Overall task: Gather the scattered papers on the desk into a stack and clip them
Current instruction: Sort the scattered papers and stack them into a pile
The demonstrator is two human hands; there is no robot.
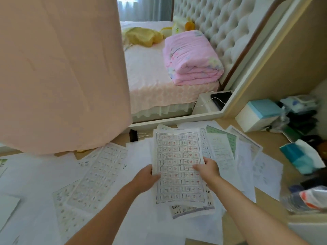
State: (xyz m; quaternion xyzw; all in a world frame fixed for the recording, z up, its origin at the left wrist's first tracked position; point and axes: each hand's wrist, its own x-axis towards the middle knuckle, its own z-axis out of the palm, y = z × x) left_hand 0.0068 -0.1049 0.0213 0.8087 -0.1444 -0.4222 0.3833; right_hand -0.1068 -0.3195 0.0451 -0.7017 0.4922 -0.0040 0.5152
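Both hands, left (147, 178), right (208, 167), outstretched, gripping gridded sheet (178, 167) edges

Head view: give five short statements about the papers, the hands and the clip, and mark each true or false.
1. Both hands hold the same gridded sheet. True: the left hand grips its left edge and the right hand its right edge.
2. The black binder clip is already clamped on the papers. False: it lies on the desk beyond the left hand, on nothing.
3. Loose papers are spread on both sides of the held sheet. True.
4. The folded pink quilt lies on the desk. False: it lies on the bed.
5. The left hand is empty. False: it holds the sheet.
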